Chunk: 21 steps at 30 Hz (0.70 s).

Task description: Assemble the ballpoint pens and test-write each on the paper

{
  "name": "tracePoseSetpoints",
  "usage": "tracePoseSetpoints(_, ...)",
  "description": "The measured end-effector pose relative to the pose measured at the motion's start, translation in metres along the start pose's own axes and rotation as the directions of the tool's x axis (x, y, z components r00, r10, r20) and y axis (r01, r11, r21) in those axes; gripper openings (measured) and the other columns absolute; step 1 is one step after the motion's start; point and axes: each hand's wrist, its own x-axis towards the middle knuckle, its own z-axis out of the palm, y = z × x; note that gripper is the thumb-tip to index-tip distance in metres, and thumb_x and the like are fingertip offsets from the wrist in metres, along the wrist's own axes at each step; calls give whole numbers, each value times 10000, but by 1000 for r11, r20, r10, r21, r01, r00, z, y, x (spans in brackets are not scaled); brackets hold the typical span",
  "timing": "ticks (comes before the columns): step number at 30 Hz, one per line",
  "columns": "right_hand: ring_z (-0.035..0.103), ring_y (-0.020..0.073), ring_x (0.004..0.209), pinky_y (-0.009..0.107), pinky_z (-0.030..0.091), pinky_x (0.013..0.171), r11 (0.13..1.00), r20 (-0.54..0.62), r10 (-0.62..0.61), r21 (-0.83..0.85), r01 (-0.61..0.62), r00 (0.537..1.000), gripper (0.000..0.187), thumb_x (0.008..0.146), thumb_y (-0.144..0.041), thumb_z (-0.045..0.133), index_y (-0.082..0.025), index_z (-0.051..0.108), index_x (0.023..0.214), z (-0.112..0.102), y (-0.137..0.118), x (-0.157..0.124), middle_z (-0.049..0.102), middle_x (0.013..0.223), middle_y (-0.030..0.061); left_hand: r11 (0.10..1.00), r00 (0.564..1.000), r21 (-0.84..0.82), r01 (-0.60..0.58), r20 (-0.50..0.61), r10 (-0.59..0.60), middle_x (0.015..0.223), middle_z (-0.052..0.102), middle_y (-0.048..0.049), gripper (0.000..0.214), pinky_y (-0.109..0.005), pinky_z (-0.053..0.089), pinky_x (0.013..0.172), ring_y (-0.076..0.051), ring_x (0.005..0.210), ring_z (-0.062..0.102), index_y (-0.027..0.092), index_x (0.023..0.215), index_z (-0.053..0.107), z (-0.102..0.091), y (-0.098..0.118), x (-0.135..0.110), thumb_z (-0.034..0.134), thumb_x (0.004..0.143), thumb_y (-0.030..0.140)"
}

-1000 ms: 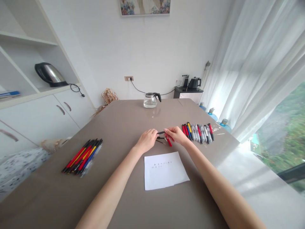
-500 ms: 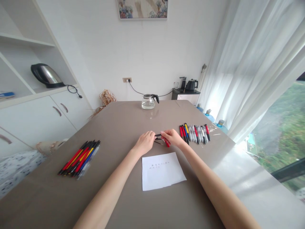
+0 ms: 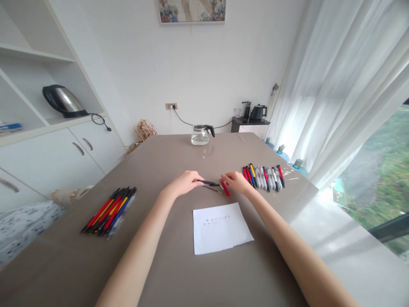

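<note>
My left hand is closed in a pinch on one end of a black pen part above the table. My right hand is opposite, its fingertips together at the upper end of a red pen barrel. Between the hands a thin dark refill lies on the table, and another short dark piece shows close to the barrel. Nearer to me is a white sheet of paper with a few handwritten characters. The undersides of the fingers are hidden.
Assorted pens lie bundled on the left of the table. A row of pens lies at the right. A glass pot with clear liquid stands at the far edge. Curtains hang on the right.
My hands have moved apart, the left one leftward with the black pen part. More of the red barrel and the refill now shows between them. The view has shifted slightly.
</note>
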Motion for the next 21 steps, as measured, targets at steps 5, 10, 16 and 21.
tracePoseSetpoints(5, 479, 114, 531, 204, 314, 514, 977, 6, -36, -211, 37, 999, 501, 801, -515, 282, -163, 585, 615, 5, 0, -3, 565, 562, 38, 991, 974, -89, 102, 211, -82, 924, 630, 4, 274, -223, 389, 682, -153, 814, 557, 270, 931, 624, -2, -18, -2, 529, 693, 370)
tracePoseSetpoints(10, 522, 131, 618, 202, 308, 524, 945, 27, 4, -326, 5, 1000, 407, 773, -510, 370, -180, 606, 746, 6, -4, -4, 607, 684, 50, 990, 966, -21, 140, 224, -132, 923, 628, -3, 226, -221, 381, 620, -163, 796, 566, 270, 845, 648, 3, -18, 0, 569, 647, 343)
tracePoseSetpoints(16, 538, 139, 687, 204, 305, 520, 925, 10, 24, -379, -18, 1000, 343, 788, -458, 374, -203, 600, 832, 5, -4, -3, 620, 763, 45, 992, 971, 22, 122, 206, -124, 915, 626, 18, 213, -212, 365, 586, -143, 761, 562, 282, 826, 639, 6, -15, 1, 566, 642, 361)
tracePoseSetpoints(21, 539, 136, 703, 204, 304, 524, 920, 38, -13, -390, 27, 999, 274, 766, -431, 429, -230, 595, 851, 5, -7, -4, 622, 761, 16, 990, 967, 18, 142, 209, -143, 871, 625, 21, 270, -195, 367, 575, -123, 731, 560, 267, 880, 610, 6, -14, 0, 575, 634, 372)
